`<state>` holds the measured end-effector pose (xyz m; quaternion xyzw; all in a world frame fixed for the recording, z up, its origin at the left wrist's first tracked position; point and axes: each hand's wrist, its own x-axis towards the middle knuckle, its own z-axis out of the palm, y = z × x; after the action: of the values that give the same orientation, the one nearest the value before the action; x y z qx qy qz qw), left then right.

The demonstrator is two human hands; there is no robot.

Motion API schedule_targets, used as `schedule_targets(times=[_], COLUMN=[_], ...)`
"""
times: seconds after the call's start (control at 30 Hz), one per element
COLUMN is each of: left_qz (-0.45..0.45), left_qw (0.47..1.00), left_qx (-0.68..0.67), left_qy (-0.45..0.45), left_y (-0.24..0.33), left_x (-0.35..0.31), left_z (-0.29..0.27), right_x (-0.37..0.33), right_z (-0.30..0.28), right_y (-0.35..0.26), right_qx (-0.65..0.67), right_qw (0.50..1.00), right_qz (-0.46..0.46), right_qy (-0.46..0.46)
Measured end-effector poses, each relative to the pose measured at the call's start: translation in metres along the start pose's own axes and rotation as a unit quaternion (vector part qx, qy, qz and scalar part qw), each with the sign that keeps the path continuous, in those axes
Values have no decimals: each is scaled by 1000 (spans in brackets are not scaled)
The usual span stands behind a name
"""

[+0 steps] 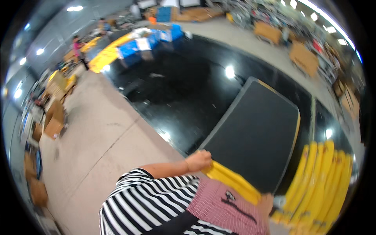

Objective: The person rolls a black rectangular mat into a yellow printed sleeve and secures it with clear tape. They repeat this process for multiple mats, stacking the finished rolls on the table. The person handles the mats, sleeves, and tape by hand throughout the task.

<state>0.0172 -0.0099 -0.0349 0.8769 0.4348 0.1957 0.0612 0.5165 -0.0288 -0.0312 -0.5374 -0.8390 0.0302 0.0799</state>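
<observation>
My left hand (198, 160) is closed around the left end of a long yellow strip (233, 181), whose material I cannot make out. The strip runs along the near edge of a dark grey board (254, 127) with rounded far corners and a thin yellow line on its right side. At the strip's right end is my right hand (266, 203); it is blurred and partly hidden, and its fingers do not show. The board lies flat on a glossy black table (172, 82). Right of it, several similar yellow strips (317, 180) lie side by side.
Blue and white packages (145, 42) and a yellow sheet (107, 56) sit at the table's far left end. A person (79, 51) stands near there. Cardboard boxes (55, 119) line the floor at left. More cardboard (303, 58) stands beyond the aisle at right.
</observation>
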Motion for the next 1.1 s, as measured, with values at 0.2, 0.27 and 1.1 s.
schedule_targets(times=[0.2, 0.27, 1.1], left_qz=[-48, -62, -197], left_qw=[999, 998, 977], left_qx=[4, -5, 75], left_qy=[13, 17, -32], left_y=[-9, -6, 24], left_x=[22, 42, 93], left_z=[-5, -16, 16], right_x=[13, 21, 86], right_z=[-20, -26, 8], right_y=[-8, -12, -27], right_qx=[14, 2, -37], right_qw=[1000, 996, 985], right_qz=[27, 81, 157], right_qy=[0, -36, 53])
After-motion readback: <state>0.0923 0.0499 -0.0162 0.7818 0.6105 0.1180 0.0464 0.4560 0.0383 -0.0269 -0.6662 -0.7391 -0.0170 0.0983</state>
